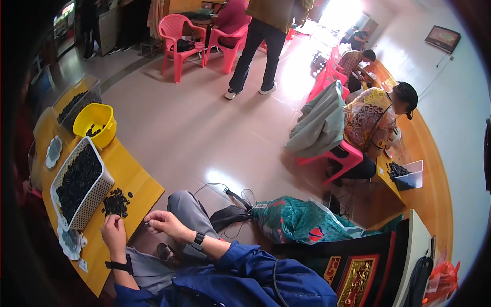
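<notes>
A loose pile of small black pieces [116, 203] lies on the yellow wooden table [134, 171] at my left. At the near edge of that pile is my left hand [114, 236], its fingertips drawn together; whatever is between them is hidden. My right hand [171, 225] is held over my lap, beyond the table's edge, thumb and forefinger pinching a small dark piece [147, 222]. Beside the pile stands a white perforated basket [102, 189] heaped with the same sort of black pieces. They are too small to name more exactly.
A yellow tub [107, 134] and a clear bin [92, 92], both holding black pieces, stand farther along the table. A green sack [291, 217] lies on the floor at my right. Several people sit at tables along the right wall; another person [263, 46] stands ahead near pink chairs [176, 41].
</notes>
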### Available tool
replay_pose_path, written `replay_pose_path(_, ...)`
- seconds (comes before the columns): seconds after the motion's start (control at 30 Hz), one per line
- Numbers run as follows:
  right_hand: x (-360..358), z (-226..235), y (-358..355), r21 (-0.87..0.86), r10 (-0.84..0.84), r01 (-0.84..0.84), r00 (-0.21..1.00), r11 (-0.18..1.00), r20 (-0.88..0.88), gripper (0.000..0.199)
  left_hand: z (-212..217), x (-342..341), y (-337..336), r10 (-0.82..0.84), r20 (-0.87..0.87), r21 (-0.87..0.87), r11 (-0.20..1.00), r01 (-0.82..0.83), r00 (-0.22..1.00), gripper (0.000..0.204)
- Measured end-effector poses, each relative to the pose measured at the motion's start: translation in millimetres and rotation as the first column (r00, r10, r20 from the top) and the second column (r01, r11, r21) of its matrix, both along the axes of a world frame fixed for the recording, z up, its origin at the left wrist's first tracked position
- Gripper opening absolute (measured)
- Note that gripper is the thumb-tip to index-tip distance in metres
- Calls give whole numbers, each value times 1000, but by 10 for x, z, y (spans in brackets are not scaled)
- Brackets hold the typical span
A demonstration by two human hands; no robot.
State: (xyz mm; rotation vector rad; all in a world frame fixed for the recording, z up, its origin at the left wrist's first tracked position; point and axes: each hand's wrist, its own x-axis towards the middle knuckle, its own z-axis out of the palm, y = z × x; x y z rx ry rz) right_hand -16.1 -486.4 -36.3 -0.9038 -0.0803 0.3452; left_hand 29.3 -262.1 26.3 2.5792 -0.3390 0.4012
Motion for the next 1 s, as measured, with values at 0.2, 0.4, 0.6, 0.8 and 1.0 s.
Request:
replay_pose_path(0.2, 9, 1, 14, 24, 14, -13, 999, 1000, -41, 15, 64, -150, -5, -4, -126, -468, 882, -56, 992, 8)
replay_pose_path(0.4, -7, 57, -1, 67, 39, -33, 996, 997, -82, 15, 29, -474, -212, -157, -422, -725, 650, -228, 893, 14)
replay_pose_path(0.6, -27, 119, 4, 112, 13, 1, 993, 994, -121, 12, 37, -670, -411, -261, -467, -758, 611, -230, 845, 15)
replay_pose_path(0.8, -29, 90, 22, 152, -57, 82, 986, 985, -159, 11, 51, -819, -599, -391, -422, -779, 618, -107, 818, 13)
replay_pose_path(1.0, -41, 115, 43, 145, -60, 84, 986, 986, -156, 13, 42, -883, -492, -363, -378, -794, 600, -97, 852, 12)
